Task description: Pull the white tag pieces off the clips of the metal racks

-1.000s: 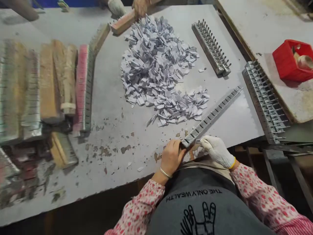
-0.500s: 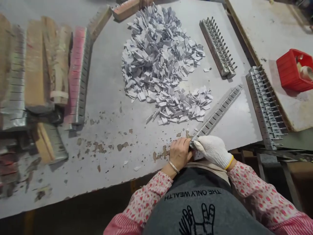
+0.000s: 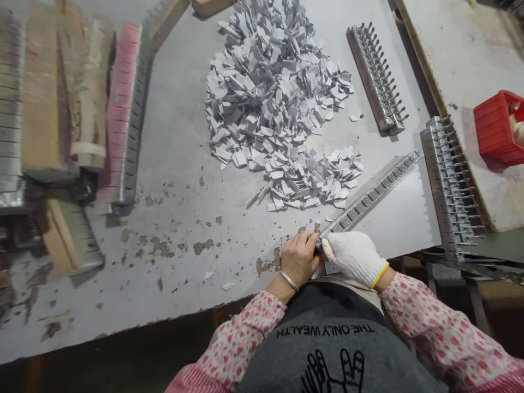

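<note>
A long silver slotted bar (image 3: pixel 370 197) lies slanted at the table's front edge, its near end between my hands. My bare left hand (image 3: pixel 300 256), with a bracelet at the wrist, has its fingers closed around that near end. My right hand (image 3: pixel 354 255), in a white knitted glove with a yellow cuff, grips the bar just beside the left, thumb along its end. The fingertips of both hands are partly hidden. Beyond the bar spreads a large pile of small white-grey flat pieces (image 3: pixel 270 103).
Two silver bars with rows of pins stand at the right, one farther back (image 3: pixel 374 82) and one near the edge (image 3: pixel 446 191). A red basket (image 3: pixel 493 131) sits on the neighbouring table. Wooden and silver blocks, one pink (image 3: pixel 123 98), crowd the left side.
The view has shifted slightly, so the blocks appear farther left and the pinned bars farther right. Both hands keep their hold on the bar's near end. A hand at the top edge has left view.
</note>
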{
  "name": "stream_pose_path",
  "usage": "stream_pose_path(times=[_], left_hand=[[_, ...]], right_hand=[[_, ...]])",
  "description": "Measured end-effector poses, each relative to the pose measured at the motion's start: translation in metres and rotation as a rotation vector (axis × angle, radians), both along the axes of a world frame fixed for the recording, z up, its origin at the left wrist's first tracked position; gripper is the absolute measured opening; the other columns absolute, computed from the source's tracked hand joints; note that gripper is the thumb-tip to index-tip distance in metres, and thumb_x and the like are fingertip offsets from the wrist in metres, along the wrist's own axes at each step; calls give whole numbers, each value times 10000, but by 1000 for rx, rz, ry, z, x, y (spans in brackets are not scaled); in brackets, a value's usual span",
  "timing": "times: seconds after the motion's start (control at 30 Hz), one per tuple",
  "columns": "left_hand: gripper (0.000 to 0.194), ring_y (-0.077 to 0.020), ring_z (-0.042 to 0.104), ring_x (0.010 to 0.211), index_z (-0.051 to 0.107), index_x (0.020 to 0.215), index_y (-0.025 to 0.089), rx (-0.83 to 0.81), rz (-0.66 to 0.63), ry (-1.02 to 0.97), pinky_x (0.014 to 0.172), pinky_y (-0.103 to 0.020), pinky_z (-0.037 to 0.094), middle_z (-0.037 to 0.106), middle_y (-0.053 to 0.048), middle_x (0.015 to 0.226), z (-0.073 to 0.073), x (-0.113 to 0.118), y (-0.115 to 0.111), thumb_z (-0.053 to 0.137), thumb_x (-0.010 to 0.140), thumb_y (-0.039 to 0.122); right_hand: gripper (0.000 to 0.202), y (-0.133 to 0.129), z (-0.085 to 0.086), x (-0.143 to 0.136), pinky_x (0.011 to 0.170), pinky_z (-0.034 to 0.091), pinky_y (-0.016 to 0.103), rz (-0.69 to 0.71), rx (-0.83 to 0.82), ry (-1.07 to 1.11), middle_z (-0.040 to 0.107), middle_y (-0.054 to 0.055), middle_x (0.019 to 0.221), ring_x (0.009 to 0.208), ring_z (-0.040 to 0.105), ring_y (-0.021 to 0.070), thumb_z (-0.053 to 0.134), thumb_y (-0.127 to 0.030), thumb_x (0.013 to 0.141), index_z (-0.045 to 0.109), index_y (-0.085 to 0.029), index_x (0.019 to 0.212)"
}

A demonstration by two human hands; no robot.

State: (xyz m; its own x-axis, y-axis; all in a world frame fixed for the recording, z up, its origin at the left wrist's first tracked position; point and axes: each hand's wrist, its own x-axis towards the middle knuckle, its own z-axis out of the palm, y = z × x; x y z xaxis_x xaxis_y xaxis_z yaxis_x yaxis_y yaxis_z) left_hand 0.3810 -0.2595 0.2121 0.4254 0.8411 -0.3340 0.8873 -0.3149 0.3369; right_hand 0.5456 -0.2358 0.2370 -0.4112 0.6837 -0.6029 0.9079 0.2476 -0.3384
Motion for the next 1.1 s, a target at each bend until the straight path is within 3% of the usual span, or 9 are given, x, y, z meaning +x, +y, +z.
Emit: stream_pose_path(times=[0.13,0.27,0.33,0.43,0.6,0.7,0.83,1.0,1.1], left_hand=[[346,-224,603,834,606,1126,165,19,18,-9,683,-331,475,622,-69,930,3,0,0,571,782,151],[400,-209,606,878,559,1182,190,-119,-23,-129,737,-309,497,615,-64,1014,7,-18,12,643,798,261],[398,-195,606,861,546,1182,203,-150,12,-158,751,-304,501,616,-59,1031,7,-35,29,642,828,358],[355,-211,604,860,568,1089,161,4,200,-32,760,-321,495,623,-89,1006,6,-57,67,622,855,423],[196,-223,622,883,604,959,145,27,264,221,729,-283,465,652,-99,934,0,-64,110,596,889,328],[172,-188,636,829,623,880,158,-7,276,265,733,-261,450,671,-75,858,-2,-64,109,472,940,213],[224,-205,635,844,616,938,146,-11,292,289,711,-268,451,678,-91,908,-3,-64,104,554,904,358],[167,-224,641,780,645,873,143,-36,333,328,670,-284,445,683,-111,826,-3,-70,112,570,872,291],[210,-208,634,765,660,863,138,-24,337,295,675,-277,440,687,-119,825,10,-74,109,465,907,203]], right_hand=[[186,15,10,-12,579,414,286,52,-78,-29,678,102,746,721,677,266,479,-200,891,647,-167,819],[248,12,9,-9,575,401,276,9,-42,13,692,101,768,729,683,252,450,-282,944,660,-175,868],[316,7,4,-7,563,368,267,-11,-4,42,693,83,764,716,677,239,408,-365,978,653,-196,873],[419,1,0,-6,534,292,263,-16,35,107,683,54,723,667,656,218,343,-454,1000,633,-211,821],[450,0,-2,11,533,237,278,-127,56,281,642,26,668,605,592,173,321,-450,1004,576,-203,727],[473,-1,-14,25,552,258,274,-276,97,403,571,7,614,572,526,155,282,-465,1004,517,-204,688],[428,0,-25,25,578,280,259,-395,71,554,546,-11,639,594,496,143,297,-462,1003,485,-208,714],[416,6,-11,13,566,289,262,-381,52,645,502,-12,621,571,463,145,311,-451,989,455,-209,684],[409,7,-7,12,561,317,262,-501,14,719,507,-10,606,561,469,152,315,-453,977,471,-215,684]])
